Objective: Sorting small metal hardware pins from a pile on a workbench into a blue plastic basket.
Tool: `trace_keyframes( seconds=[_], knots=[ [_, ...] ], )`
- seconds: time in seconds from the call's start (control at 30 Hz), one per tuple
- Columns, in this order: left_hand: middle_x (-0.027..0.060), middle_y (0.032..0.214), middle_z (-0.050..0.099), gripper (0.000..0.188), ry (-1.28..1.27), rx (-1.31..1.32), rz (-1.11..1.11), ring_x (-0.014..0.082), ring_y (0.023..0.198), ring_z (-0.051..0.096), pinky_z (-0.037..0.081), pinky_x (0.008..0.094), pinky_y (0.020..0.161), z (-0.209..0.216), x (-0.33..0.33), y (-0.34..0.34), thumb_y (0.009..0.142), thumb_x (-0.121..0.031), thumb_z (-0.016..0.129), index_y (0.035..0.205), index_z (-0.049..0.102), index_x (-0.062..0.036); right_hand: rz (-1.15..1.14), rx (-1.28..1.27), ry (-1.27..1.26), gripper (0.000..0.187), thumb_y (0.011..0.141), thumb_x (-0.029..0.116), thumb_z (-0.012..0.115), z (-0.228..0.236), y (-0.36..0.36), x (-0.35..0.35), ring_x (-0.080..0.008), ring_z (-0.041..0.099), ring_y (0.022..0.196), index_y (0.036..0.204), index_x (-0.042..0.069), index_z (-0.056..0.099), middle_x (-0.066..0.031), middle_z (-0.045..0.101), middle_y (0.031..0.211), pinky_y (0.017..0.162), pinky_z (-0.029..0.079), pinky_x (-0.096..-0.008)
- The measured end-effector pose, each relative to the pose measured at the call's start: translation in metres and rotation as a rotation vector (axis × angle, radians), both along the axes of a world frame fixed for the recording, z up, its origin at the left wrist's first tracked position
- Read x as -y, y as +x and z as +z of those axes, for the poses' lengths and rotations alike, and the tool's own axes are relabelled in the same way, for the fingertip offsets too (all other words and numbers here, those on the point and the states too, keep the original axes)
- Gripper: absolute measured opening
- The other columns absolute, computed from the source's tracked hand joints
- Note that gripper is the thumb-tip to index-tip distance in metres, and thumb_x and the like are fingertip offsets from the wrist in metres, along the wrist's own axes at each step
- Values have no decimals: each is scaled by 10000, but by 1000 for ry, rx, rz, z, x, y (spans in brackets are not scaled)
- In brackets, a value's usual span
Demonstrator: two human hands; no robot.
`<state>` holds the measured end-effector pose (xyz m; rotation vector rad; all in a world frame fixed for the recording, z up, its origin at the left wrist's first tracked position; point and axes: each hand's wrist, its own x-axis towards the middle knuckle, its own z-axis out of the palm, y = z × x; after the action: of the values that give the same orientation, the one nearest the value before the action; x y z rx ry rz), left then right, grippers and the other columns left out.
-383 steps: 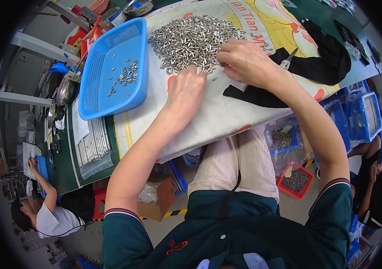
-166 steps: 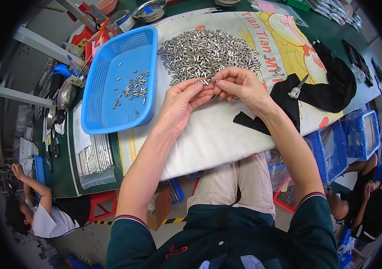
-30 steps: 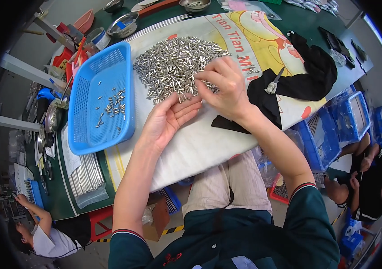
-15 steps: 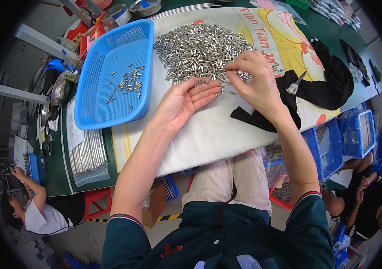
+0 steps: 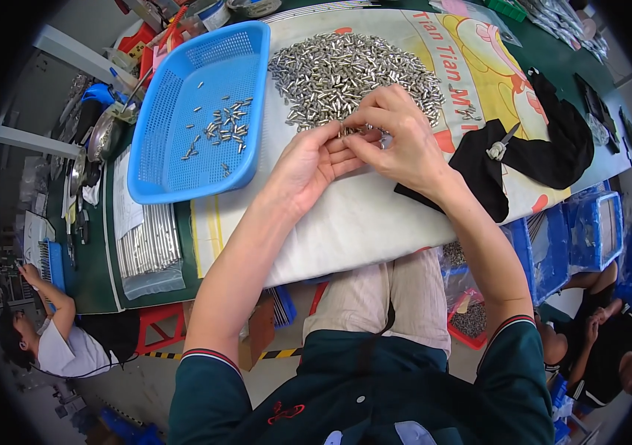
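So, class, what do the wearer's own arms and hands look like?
The left hand and right hand wear no gloves; the forearms are bare, without watch or bracelet. Short dark green sleeves end in red-and-white striped cuffs.

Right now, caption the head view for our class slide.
Left hand and right hand close together by heaped metal pieces, right of a blue basket.

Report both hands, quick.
Left hand: open, palm up, small metal pieces at its fingers.
Right hand: fingers bent over the left's; whether it grips a piece cannot be told.
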<state>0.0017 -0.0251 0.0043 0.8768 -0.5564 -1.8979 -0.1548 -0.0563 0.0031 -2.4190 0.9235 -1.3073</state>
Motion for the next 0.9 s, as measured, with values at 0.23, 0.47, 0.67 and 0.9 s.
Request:
trace_keyframes(
  seconds=[0.23,0.47,0.67,0.9],
  knots=[
    [167,984,628,255,-47,38,3,238,911,638,538,350,818,-4,0,1,942,-181,430,1021,556,26,-17,45,59,73,684,89,643,-3,3,2,-226,518,740,729,32,652,-65,556,710,663,441,-332],
    [69,819,639,220,-67,71,-62,58,594,535,447,158,532,-3,1,3,922,-203,529,1009,573,-6,137,388,588,119,793,131,637,-12,-2,5,-86,533,620,783,14,657,-13,583,730,574,433,-226],
    [58,751,614,193,-79,67,-77,34,514,418,322,168,459,-7,4,6,920,-196,538,956,585,-12,218,455,711,151,812,123,629,-14,-6,6,-44,532,629,877,-4,676,-16,629,752,563,431,-193],
    [54,747,609,194,-79,74,-86,35,510,406,327,171,467,-6,3,6,917,-196,543,956,586,-11,207,438,706,142,805,115,630,-15,-6,6,-39,530,632,876,3,682,-10,634,739,565,428,-187]
  ],
)
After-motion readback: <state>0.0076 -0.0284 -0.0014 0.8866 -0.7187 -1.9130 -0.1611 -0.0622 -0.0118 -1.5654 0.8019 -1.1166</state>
